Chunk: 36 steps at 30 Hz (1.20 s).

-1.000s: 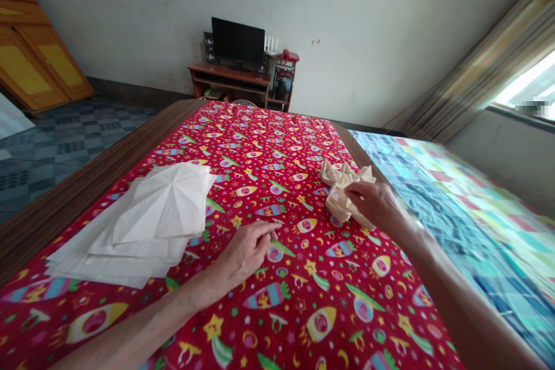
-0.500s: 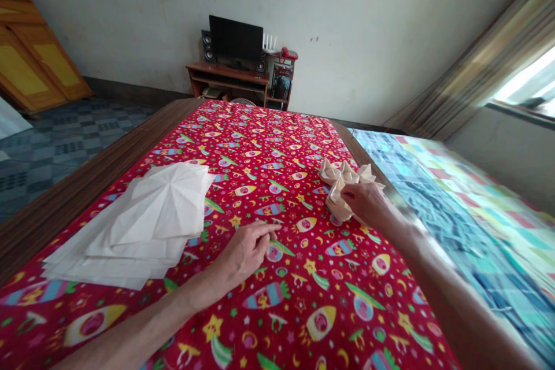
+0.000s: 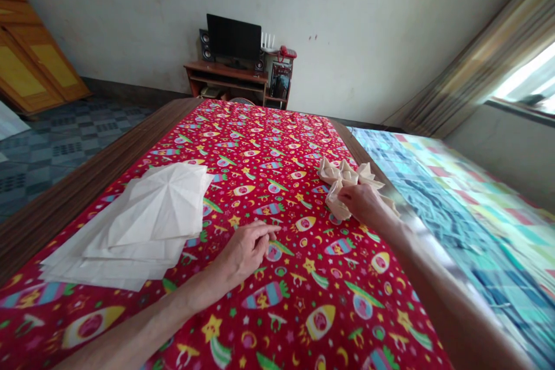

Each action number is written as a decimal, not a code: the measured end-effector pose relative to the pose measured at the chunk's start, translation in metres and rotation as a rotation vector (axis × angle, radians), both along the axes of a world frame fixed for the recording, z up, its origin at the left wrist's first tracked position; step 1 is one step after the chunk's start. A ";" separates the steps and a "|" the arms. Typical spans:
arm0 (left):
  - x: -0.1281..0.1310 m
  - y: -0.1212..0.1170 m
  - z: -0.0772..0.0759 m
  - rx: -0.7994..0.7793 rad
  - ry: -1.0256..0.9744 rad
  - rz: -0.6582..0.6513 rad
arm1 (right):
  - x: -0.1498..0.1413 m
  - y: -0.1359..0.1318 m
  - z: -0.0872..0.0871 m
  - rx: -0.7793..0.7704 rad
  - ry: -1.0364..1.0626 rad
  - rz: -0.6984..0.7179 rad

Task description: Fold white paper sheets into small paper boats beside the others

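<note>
My right hand (image 3: 364, 203) is at the right side of the table, its fingers closed on the near one of several folded cream paper pieces (image 3: 337, 201). More folded paper pieces (image 3: 344, 172) with pointed tips stand just beyond it, partly covered by the hand. My left hand (image 3: 252, 245) rests on the red cloth with the index finger stretched out and the others loosely bent, holding nothing. Left of it lies a stack of white paper sheets (image 3: 160, 208); the top sheet has creases running out from one point.
A red patterned cloth (image 3: 277, 283) covers the brown table (image 3: 87, 179). On the right is a bed with a checked blue sheet (image 3: 416, 185). A desk (image 3: 225, 72) with a monitor (image 3: 234, 40) stands against the far wall, and a wooden cabinet (image 3: 39, 63) is at the left.
My right hand has shifted slightly, still at the same folded paper piece, uncovering a bit more paper by its wrist. The left hand and the sheet stack stay in place.
</note>
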<state>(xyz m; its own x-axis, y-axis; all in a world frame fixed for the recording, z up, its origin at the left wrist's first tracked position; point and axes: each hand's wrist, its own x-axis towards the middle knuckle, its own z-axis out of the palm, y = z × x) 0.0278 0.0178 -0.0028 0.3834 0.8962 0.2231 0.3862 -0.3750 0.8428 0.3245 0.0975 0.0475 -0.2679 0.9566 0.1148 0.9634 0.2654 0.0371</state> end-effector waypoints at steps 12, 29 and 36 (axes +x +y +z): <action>0.000 0.000 -0.003 0.010 0.011 -0.006 | -0.004 -0.013 0.008 0.037 -0.022 -0.066; -0.034 0.007 0.018 0.328 0.232 -0.048 | -0.093 -0.097 -0.036 0.106 0.197 0.354; -0.150 0.015 0.014 0.417 0.571 0.194 | -0.088 -0.096 -0.053 0.068 0.329 0.296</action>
<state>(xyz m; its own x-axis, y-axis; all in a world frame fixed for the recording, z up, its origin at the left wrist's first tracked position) -0.1227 0.0326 0.0111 0.3850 0.8441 0.3732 0.8144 -0.5010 0.2929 0.2361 0.0020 -0.0051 -0.4679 0.8315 0.2994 0.8096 0.5392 -0.2322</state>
